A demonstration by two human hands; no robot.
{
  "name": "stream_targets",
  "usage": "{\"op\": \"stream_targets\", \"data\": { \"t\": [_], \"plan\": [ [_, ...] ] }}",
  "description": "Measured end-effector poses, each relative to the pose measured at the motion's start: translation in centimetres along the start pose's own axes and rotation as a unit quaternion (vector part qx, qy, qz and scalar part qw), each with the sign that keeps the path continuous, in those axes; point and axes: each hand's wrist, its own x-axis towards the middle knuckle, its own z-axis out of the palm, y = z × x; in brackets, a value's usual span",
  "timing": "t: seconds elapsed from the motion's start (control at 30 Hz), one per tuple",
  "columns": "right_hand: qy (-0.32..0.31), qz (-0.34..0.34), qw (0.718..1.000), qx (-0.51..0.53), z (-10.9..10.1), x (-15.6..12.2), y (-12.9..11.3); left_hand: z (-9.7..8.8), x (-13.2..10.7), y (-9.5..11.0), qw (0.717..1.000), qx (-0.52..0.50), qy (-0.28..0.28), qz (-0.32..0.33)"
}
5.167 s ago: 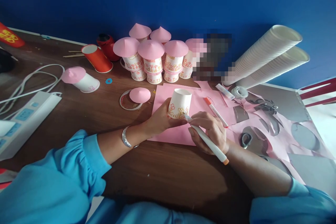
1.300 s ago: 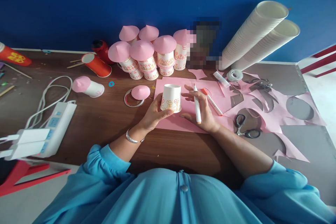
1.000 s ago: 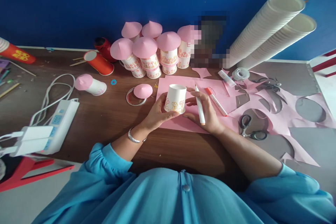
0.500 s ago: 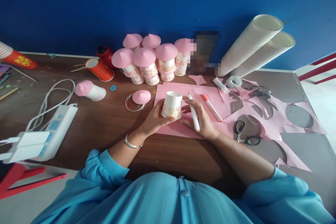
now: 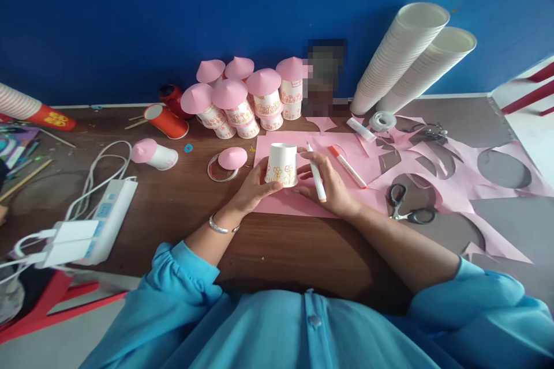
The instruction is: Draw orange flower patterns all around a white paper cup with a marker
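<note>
My left hand (image 5: 256, 187) is closed round the left side of a white paper cup (image 5: 282, 160), which has flowers drawn in orange and yellow near its wide lower rim. The cup stands bottom-up over a pink paper sheet (image 5: 268, 200). To its right, my right hand (image 5: 331, 184) grips a white marker (image 5: 317, 176) between the fingers, its tip pointing up and away from me. A second marker with a red cap (image 5: 347, 167) lies on the pink sheet. Behind are several decorated cups (image 5: 265, 105) stacked and topped with pink paper cones (image 5: 229, 94).
Scissors (image 5: 409, 207) and pink paper scraps (image 5: 459, 184) lie at right, with a tape roll (image 5: 382, 121) and a glue stick (image 5: 361, 130). Tall cup stacks (image 5: 400, 57) lean by the blue wall. At left are a power strip (image 5: 113, 219), a red cup (image 5: 167, 121) and a cone-topped cup (image 5: 162, 157).
The cup has turned slightly in my left hand, so its drawn flowers sit differently. My right hand still holds the marker beside it. The whole view has shifted a little.
</note>
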Motion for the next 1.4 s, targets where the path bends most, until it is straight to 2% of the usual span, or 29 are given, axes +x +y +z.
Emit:
{"op": "stream_targets", "data": {
  "t": [0.2,0.33,0.47,0.63,0.77,0.9,1.07,1.2,1.3,1.4],
  "plan": [
    [-0.012,0.014,0.999,0.047,0.0,0.0,-0.4,-0.4,-0.2,-0.2,0.999,0.003,-0.025,0.022],
    [-0.024,-0.001,0.998,0.056,-0.1,0.0,-0.9,0.2,-0.3,0.7,0.996,0.038,0.035,0.074],
    [-0.032,0.006,0.996,0.081,-0.2,0.1,-1.1,1.3,-0.5,1.5,0.991,0.088,0.059,0.078],
    [-0.018,0.043,0.991,0.128,-0.3,0.2,-1.3,2.7,-1.0,1.9,0.997,0.061,0.041,0.039],
    [-0.023,0.061,0.99,0.126,-0.4,0.2,-1.6,3.5,-1.0,2.1,0.998,0.036,0.018,0.037],
    [-0.016,0.075,0.989,0.129,-0.4,0.2,-1.9,3.4,-1.0,2.0,0.999,0.025,-0.001,0.036],
    [-0.01,0.095,0.989,0.113,-0.4,0.3,-2.0,2.8,-1.3,1.6,0.998,0.06,0.007,0.021],
    [0.004,0.089,0.989,0.115,-0.5,0.1,-2.2,2.7,-1.4,1.8,0.997,-0.077,-0.018,-0.017],
    [0.021,0.069,0.987,0.143,-0.6,0.0,-2.4,2.4,-1.5,2.6,0.973,-0.218,-0.017,-0.074],
    [0.031,0.046,0.987,0.153,-0.5,0.1,-2.4,1.7,-1.6,3.7,0.947,-0.297,-0.007,-0.123]
  ]
}}
